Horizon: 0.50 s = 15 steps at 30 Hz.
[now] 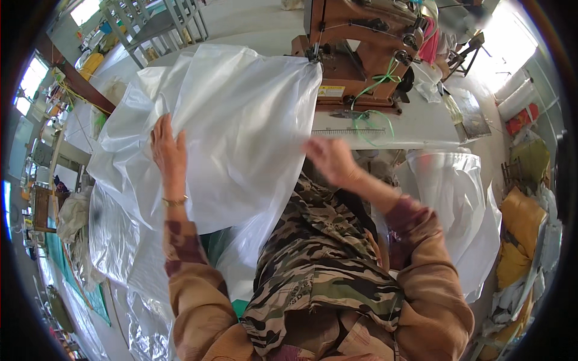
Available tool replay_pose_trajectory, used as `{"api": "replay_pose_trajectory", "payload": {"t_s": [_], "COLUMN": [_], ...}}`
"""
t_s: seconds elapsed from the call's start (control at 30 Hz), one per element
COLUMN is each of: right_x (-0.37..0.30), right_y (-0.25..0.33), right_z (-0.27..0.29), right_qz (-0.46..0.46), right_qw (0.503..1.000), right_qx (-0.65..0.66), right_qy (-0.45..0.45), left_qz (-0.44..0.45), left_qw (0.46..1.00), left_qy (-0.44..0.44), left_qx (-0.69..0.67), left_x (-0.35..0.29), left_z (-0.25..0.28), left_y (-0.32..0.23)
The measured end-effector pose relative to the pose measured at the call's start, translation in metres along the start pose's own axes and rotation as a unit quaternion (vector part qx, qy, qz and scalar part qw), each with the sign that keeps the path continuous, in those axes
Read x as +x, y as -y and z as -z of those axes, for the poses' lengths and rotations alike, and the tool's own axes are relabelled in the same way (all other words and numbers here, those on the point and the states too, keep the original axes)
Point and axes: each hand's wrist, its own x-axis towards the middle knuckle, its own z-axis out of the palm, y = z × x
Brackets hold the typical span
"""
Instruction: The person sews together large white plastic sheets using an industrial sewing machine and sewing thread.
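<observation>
A large sheet of shiny white woven plastic [235, 132] spreads over the table and hangs over its near edge. Its upper right corner lies under the needle end of a brown industrial sewing machine [367, 60]. My left hand [169, 150] rests on the left part of the sheet, palm down, fingers stretched out. At the sheet's right edge is my right hand [332, 161], its fingers curled and pinching that edge; the fingertips are somewhat blurred. Small dark thread snips [350, 114] lie by the machine's base, next to loose green string [385, 77].
A measuring scale [349, 131] runs along the table's near edge. More white plastic [448, 192] hangs at the right. Clear crinkled plastic [117, 240] hangs below the sheet at left. A grey chair [153, 27] stands beyond the table; yellow sacking [521, 234] is piled far right.
</observation>
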Motion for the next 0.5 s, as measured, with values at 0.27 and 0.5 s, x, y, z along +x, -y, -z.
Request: {"api": "replay_pose_trajectory", "payload": {"t_s": [0.27, 0.5], "right_x": [-0.069, -0.084], "right_y": [-0.02, 0.01], "right_z": [-0.156, -0.1], "right_qz": [-0.047, -0.021], "right_qw": [0.998, 0.929], "right_qx": [0.039, 0.319], "right_qy": [-0.011, 0.187], "left_qz": [0.072, 0.088], "left_qw": [0.902, 0.948], "left_qy": [0.223, 0.182], "left_qx": [-0.362, -0.245], "left_x": [-0.111, -0.136], "left_z": [0.034, 0.012], "left_y": [-0.174, -0.133]}}
